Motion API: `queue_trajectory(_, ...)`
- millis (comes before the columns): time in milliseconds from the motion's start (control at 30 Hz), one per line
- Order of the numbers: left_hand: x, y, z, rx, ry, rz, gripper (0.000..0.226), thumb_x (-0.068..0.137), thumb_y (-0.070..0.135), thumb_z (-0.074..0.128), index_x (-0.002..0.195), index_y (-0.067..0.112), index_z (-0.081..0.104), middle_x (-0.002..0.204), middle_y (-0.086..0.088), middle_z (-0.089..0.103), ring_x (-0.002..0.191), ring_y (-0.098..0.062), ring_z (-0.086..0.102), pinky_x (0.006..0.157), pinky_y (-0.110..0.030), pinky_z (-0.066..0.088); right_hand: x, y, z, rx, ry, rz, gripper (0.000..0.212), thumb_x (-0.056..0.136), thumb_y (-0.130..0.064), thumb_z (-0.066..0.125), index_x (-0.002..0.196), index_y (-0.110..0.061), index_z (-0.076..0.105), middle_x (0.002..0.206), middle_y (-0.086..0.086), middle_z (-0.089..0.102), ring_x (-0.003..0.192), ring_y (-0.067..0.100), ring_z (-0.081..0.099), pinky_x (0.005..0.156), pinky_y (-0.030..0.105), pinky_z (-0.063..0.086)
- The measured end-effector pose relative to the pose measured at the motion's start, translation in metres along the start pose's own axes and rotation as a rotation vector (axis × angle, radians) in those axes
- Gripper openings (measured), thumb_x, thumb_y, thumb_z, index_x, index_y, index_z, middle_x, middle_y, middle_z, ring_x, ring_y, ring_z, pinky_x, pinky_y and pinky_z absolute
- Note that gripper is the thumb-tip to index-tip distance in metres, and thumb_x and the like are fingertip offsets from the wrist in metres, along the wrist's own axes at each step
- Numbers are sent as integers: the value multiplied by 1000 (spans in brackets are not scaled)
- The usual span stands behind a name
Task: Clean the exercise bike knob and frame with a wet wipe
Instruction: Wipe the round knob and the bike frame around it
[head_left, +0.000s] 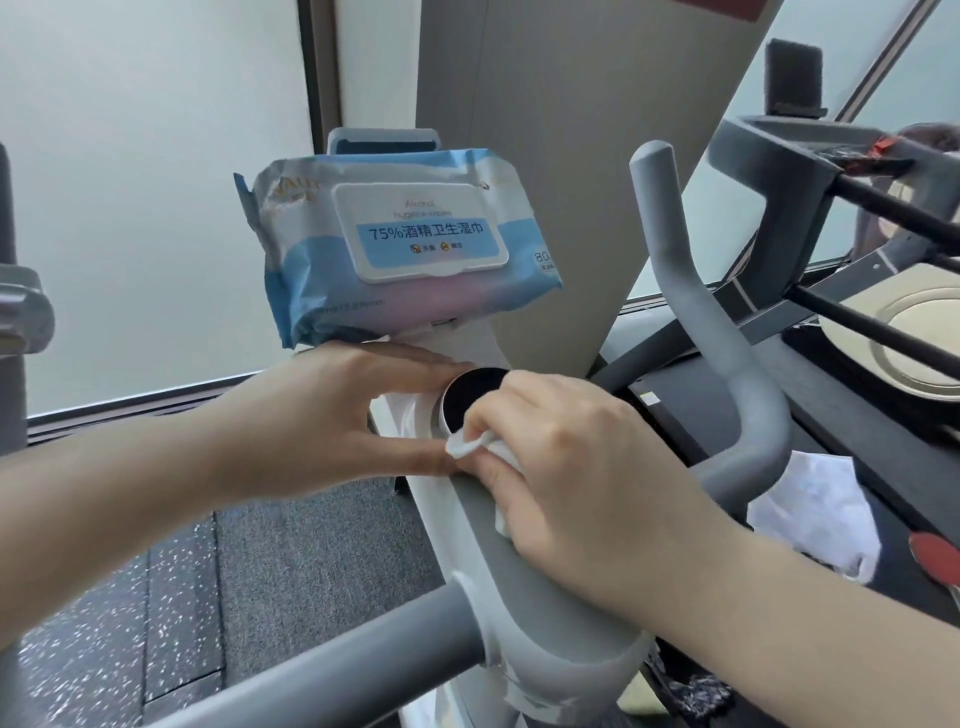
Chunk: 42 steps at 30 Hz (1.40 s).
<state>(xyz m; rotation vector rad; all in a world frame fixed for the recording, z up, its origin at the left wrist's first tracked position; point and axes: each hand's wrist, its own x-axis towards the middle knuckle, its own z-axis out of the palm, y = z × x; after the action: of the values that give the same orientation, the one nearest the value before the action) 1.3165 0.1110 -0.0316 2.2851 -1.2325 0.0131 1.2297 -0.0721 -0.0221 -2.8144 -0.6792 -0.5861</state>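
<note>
Both my hands are at the knob (470, 397) of the exercise bike. My right hand (566, 457) is curled round a crumpled white wet wipe (480, 447), pinching it between thumb and fingers and pressing it against the lower right edge of the knob; more of the wipe trails out under my palm onto the frame (483, 525). My left hand (332, 410) is spread around the knob from the left: the fingers lie straight along its upper edge, touching the silver rim, and the thumb reaches under it, its tip meeting the wipe and my right thumb. It grips nothing that I can see, only bracing against the knob and the white housing beside it.

The knob is round, with a dark face and a silver rim, and sits on the bike's white and grey frame at the middle of the view. A grey handlebar (711, 332) curves up on the right of my hands, and another grey bar crosses below my wrists.

Just above the knob, a blue and white pack of wet wipes (395, 239) rests on the bike's console, its flap lid down. Below is a speckled dark floor (104, 623).
</note>
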Motion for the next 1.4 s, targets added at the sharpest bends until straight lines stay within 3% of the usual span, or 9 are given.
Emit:
queue_trajectory(167,-1,1,2,11,13,7,55,71,75,54,122,61,39,114,61,32,115,31,31,90,6,22,-15,27,-8,20,-9,-91,5,83,-17,63,83,-14,60,77,-2,55,70,20,51,64,33,41)
queue_trajectory(433,1,0,1,-27,11,0,55,71,73,56,122,59,43,121,56,35,117,27,35,93,4,24,-8,63,-21,27,-79,-209,15,92,-22,55,89,-11,65,78,0,57,72,18,53,67,38,45)
queue_trajectory(633,1,-1,0,-10,-7,-6,55,72,74,55,122,63,38,118,60,32,116,29,31,91,5,22,-18,27,-13,382,-28,127,9,83,-31,68,80,-22,66,76,-11,64,75,3,60,69,15,43)
queue_trajectory(733,1,-1,0,-16,-15,-18,57,71,75,55,124,64,38,122,56,34,119,25,34,95,-2,29,-7,30,-18,701,208,394,12,76,-28,74,79,-21,65,72,-9,68,68,0,62,65,12,44)
queue_trajectory(833,1,-1,1,10,-14,-16,49,68,80,50,114,77,33,120,60,30,119,27,31,97,-2,27,8,34,-17,567,371,361,14,78,-16,78,80,-20,65,75,-9,66,72,4,62,69,13,44)
queue_trajectory(900,1,1,-1,22,-18,-19,46,68,80,50,110,80,31,115,62,32,114,31,32,93,2,27,10,31,-8,415,265,236,4,80,-18,75,82,-18,72,81,-10,66,80,4,61,74,17,45)
queue_trajectory(1033,1,2,-1,19,-10,-27,58,69,81,50,124,66,35,117,54,42,113,19,45,92,-9,37,-2,36,-7,295,-16,123,26,86,-42,56,101,-30,75,95,-13,59,96,8,53,87,31,42)
queue_trajectory(1167,1,0,0,3,-4,-24,59,68,81,51,121,65,31,111,63,31,116,27,35,95,-1,29,-9,46,-20,292,-75,67,24,87,-27,62,108,-27,73,89,-10,57,85,6,54,78,13,38)
queue_trajectory(1400,2,2,-2,-3,-24,-19,61,69,81,50,126,62,39,122,53,38,115,22,42,94,-14,39,-1,19,-20,219,-113,-32,9,83,-26,66,86,-20,72,82,-8,61,77,11,58,71,24,47)
